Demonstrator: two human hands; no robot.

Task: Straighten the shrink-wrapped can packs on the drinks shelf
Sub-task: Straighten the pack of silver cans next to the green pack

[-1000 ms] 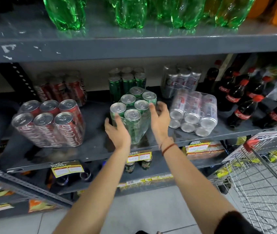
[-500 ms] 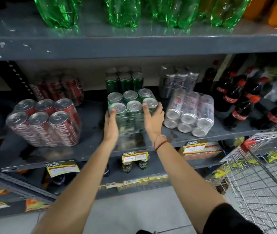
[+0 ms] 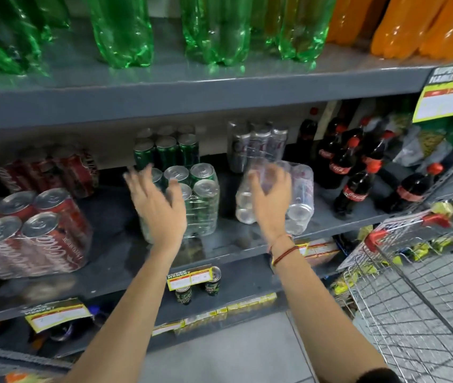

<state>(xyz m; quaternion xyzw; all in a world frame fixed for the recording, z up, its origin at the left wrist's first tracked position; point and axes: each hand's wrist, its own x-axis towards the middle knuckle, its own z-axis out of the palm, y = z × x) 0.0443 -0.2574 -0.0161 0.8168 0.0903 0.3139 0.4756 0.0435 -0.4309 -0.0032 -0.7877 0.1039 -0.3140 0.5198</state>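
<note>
A shrink-wrapped pack of green cans (image 3: pixel 202 200) stands upright on the grey middle shelf (image 3: pixel 115 250). My left hand (image 3: pixel 156 205) hovers in front of its left side, fingers spread, holding nothing. My right hand (image 3: pixel 271 200) is spread open in front of the silver can pack (image 3: pixel 301 197), which lies tilted on its side; whether it touches the wrap I cannot tell. A red cola can pack (image 3: pixel 26 233) lies tilted at the left. More red (image 3: pixel 54 170), green (image 3: pixel 166 152) and silver packs (image 3: pixel 258 142) stand behind.
Dark cola bottles (image 3: pixel 355 186) crowd the shelf's right end. Green bottles (image 3: pixel 126 31) and orange bottles (image 3: pixel 413 26) fill the upper shelf. A wire shopping cart (image 3: pixel 418 286) stands at the lower right. Yellow price tags (image 3: pixel 189 277) hang on the shelf edges.
Both hands have let go of the green pack, which now stands upright and square. My right hand has moved right to the silver pack; my left hand has opened.
</note>
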